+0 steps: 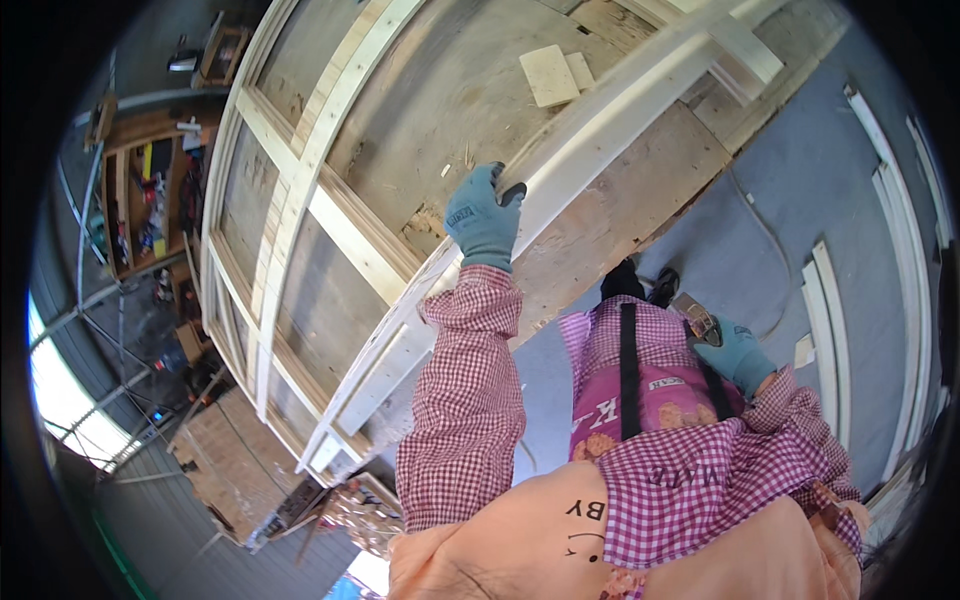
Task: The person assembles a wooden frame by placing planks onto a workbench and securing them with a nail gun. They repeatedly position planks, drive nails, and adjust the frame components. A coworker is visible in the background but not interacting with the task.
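A large frame of pale timber strips lies on a worn plywood bench. My left hand, in a blue-grey glove, is closed on a long pale board at the frame's near side. The thumb and fingers wrap over the board's edge, and the board's far part is smeared by motion. Low by my right leg, my gloved right hand is closed around a brownish, metallic hand tool. Its exact kind is partly hidden by the hand.
Two small flat wood pieces and some chips lie inside the frame. A thin hose curves over the grey floor at right. Long white strips lie beyond it. Wooden shelving with tools stands at far left.
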A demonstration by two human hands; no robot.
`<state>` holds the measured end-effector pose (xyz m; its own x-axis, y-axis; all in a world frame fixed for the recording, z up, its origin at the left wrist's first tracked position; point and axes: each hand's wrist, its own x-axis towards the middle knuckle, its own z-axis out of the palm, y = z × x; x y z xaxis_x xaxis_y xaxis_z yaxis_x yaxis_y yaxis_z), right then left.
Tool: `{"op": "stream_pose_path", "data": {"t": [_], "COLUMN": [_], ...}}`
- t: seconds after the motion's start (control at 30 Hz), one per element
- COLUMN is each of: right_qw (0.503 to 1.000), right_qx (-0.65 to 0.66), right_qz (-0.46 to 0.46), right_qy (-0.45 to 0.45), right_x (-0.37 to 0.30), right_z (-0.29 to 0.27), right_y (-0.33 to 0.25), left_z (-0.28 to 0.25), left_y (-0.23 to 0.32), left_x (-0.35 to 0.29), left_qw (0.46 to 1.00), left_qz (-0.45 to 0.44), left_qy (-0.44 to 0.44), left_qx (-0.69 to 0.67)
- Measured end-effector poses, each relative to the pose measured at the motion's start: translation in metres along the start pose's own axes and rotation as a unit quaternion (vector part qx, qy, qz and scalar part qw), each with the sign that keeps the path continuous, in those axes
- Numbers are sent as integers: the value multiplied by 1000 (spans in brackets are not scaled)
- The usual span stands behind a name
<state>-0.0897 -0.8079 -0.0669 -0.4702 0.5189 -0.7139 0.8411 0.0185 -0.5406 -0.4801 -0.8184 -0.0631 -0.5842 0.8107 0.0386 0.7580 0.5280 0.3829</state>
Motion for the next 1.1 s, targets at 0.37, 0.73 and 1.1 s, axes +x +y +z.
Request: {"op": "stream_pose_path", "data": {"t": [0.37, 0.73, 1.1], "right_qw": [997, 983, 926], "right_qx": [-2, -111, -359], "right_qz": [-70, -127, -24], "right_qy": [36, -72, -111], "right_x": [18, 84, 98], "right_z": [-108, -105, -73], "right_y": [-128, -223, -282], "left_z": [-2, 6, 14], "left_y": [25, 55, 132], "left_x": [-25, -81, -100], "left_qw": [986, 991, 507], "left_qz": [61, 8, -214], "left_qy": [157, 54, -144], "left_qx": [5, -124, -822]}}
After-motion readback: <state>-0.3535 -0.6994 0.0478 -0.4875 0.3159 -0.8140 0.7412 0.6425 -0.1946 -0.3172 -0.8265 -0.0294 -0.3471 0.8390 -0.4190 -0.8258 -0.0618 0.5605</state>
